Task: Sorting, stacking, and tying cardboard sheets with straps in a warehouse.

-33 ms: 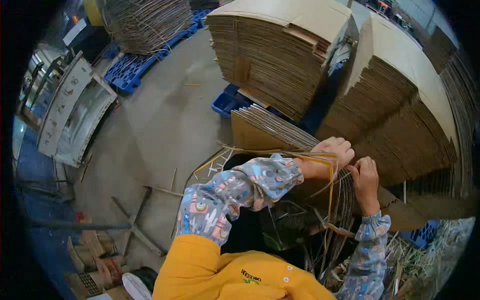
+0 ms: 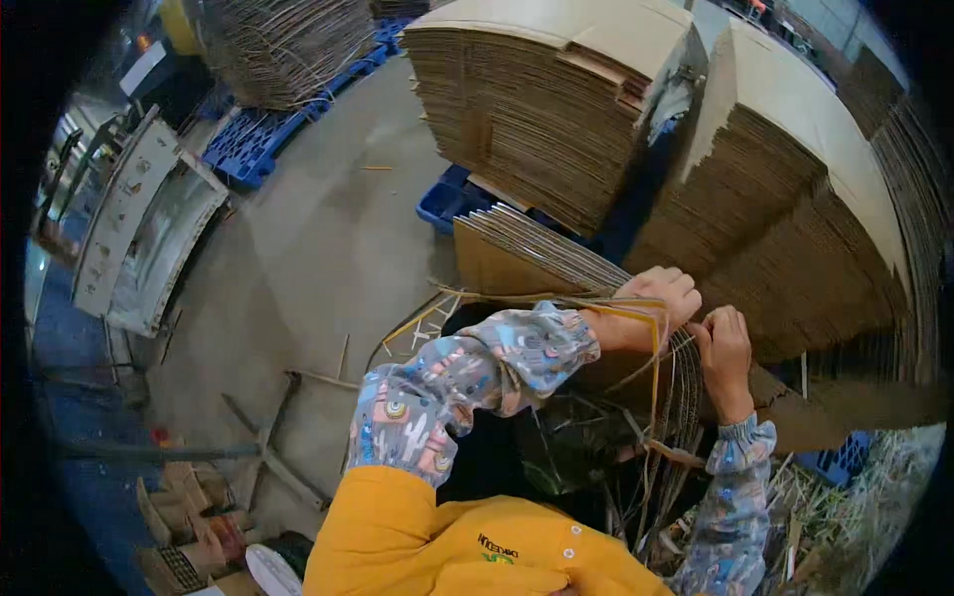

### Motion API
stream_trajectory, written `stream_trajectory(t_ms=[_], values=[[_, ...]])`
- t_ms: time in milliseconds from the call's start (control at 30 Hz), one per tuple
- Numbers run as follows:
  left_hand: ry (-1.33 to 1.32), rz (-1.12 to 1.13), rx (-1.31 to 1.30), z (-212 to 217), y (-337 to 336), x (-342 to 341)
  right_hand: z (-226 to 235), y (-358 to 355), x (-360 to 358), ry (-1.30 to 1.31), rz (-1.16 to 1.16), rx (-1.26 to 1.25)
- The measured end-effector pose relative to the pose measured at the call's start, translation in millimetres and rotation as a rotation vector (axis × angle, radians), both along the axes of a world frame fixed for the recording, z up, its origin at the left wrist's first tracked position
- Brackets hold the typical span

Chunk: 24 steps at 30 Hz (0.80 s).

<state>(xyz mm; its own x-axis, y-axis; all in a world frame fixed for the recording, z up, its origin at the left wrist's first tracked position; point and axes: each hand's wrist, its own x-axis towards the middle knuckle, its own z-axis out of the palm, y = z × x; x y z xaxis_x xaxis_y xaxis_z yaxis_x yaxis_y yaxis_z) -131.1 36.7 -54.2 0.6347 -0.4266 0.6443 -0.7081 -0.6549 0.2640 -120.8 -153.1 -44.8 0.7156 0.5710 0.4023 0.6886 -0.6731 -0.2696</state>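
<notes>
A bundle of flat brown cardboard sheets (image 2: 537,253) stands on edge in front of me, slanting from the middle toward the lower right. My left hand (image 2: 664,293) is closed over its top edge, knuckles up. Just to the right, my right hand (image 2: 727,350) has its fingers curled together and the thumb against the sheets' edge; the inside of its grip is hidden. Thin tan and yellow cardboard strips (image 2: 655,397) lie across my left wrist and hang down between my arms.
Tall cardboard stacks (image 2: 527,109) (image 2: 775,219) rise beyond my hands, with a blue pallet (image 2: 443,202) under the left one. A white panel (image 2: 149,228) leans at the left. A crossed metal base (image 2: 263,442) stands on the floor. Shredded scraps (image 2: 845,517) lie lower right.
</notes>
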Motion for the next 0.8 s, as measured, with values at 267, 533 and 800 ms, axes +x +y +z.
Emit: stream_trajectory(t_ms=[267,533,800], values=[[-0.012,-0.184,0.016,0,14,13,-9,16,-17,-0.253,-0.156,0.006],[0.081,-0.216,0.02,14,20,-1,19,-10,-37,-0.205,-0.065,0.147],[0.011,0.018,0.222,8,31,-5,-22,-65,0,-0.232,-0.554,0.083]])
